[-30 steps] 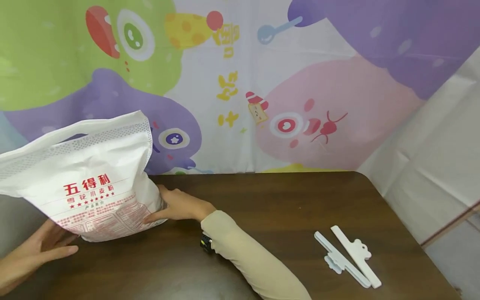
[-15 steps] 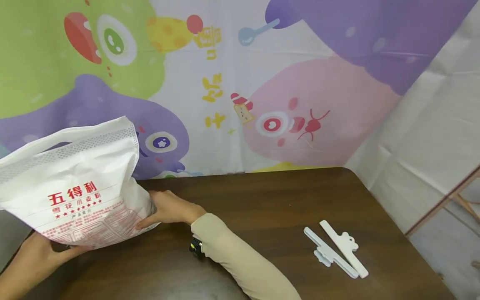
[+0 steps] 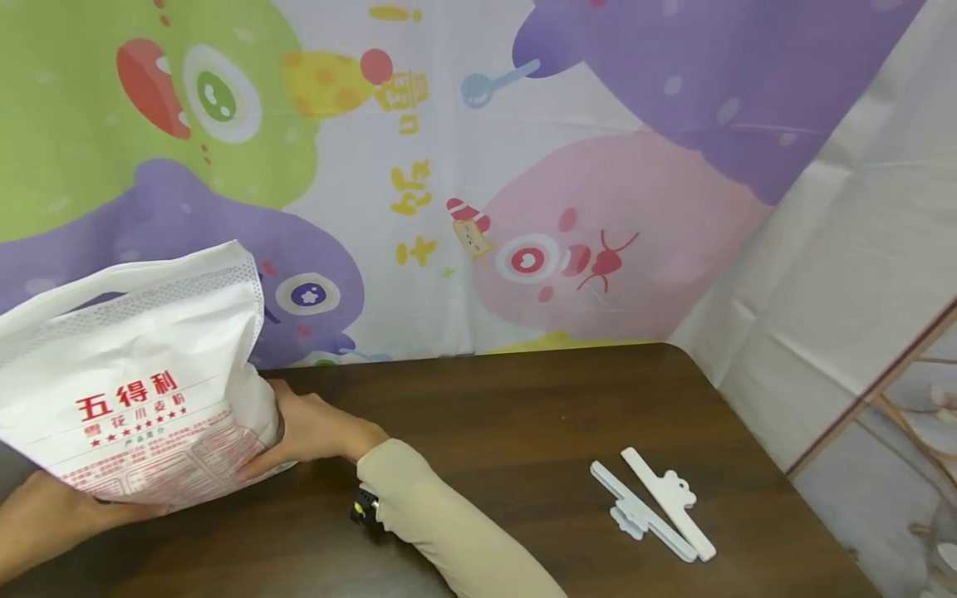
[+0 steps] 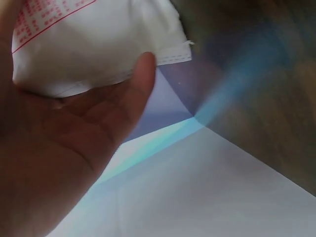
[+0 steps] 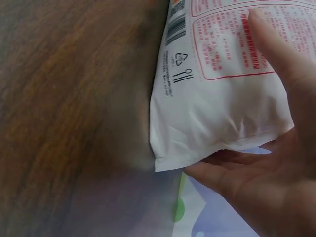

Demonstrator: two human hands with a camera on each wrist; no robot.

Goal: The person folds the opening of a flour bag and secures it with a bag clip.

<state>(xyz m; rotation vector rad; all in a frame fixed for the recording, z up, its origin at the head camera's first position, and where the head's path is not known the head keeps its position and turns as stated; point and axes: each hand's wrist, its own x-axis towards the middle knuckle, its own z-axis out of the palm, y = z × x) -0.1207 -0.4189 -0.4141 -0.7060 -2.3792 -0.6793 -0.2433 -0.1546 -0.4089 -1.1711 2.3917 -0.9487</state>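
Observation:
A white flour bag [image 3: 175, 340] with red Chinese print and a cut-out handle stands tilted at the left in the head view. My right hand [image 3: 310, 423] grips its right lower side, with the thumb on the printed front and the other fingers behind and hidden. At the lower left corner my left hand [image 3: 56, 519] holds the bag, its fingers largely hidden in the head view. In the left wrist view, fingers of the left hand [image 4: 74, 133] lie along the bag's bottom seam. In the right wrist view, fingers of the right hand [image 5: 256, 173] reach under the bottom edge.
Two pale bag-sealing clips, one bluish [image 3: 643, 511] and one white [image 3: 669, 502], lie side by side on the dark wooden table [image 3: 478, 432] at the right. A cartoon-printed cloth [image 3: 441, 316] hangs behind the table, with white sheeting [image 3: 822, 274] at the right.
My left hand has moved in from beside the bag to hold its lower left corner. The right hand keeps its grip. The head view has shifted, so the clips and backdrop appear further left.

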